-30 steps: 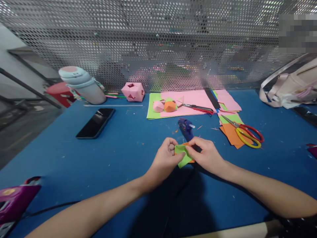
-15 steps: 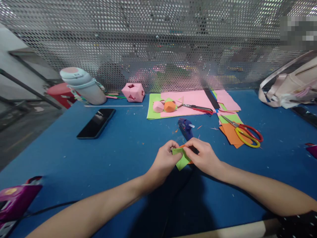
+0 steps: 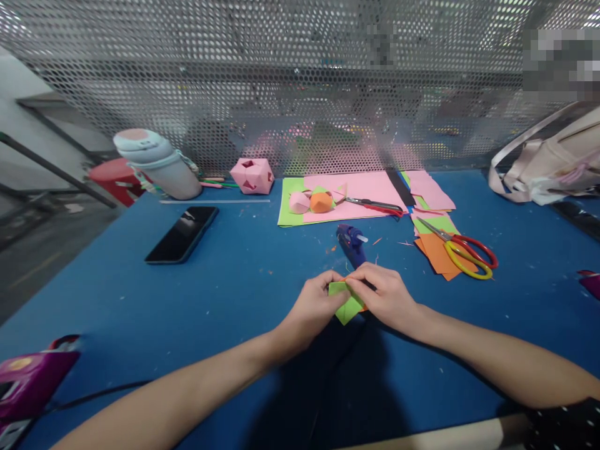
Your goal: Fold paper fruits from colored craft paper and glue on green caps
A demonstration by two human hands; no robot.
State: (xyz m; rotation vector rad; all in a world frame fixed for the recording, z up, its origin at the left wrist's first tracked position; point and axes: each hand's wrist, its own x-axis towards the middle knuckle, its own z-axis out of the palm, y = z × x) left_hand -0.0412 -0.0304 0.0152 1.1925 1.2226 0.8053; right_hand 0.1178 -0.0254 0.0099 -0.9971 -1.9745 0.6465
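Observation:
Between my two hands is a small folded green and orange paper piece, its green face toward me and a bit of orange showing at the top and right edges. My left hand pinches its left side, the thumb lying across the green face. With thumb and forefinger together, my right hand grips the upper right edge. A dark blue glue gun lies just beyond my hands, its lower end hidden behind my right hand.
Scissors lie on orange and green paper squares at right. Pink and green sheets hold small folded shapes and a cutting tool. A pink paper ball, a bottle and a phone stand or lie left on the blue table.
Both hands stay close together on the folded paper. The fingers of my left hand have curled in a little, and the paper has shifted slightly right and down.

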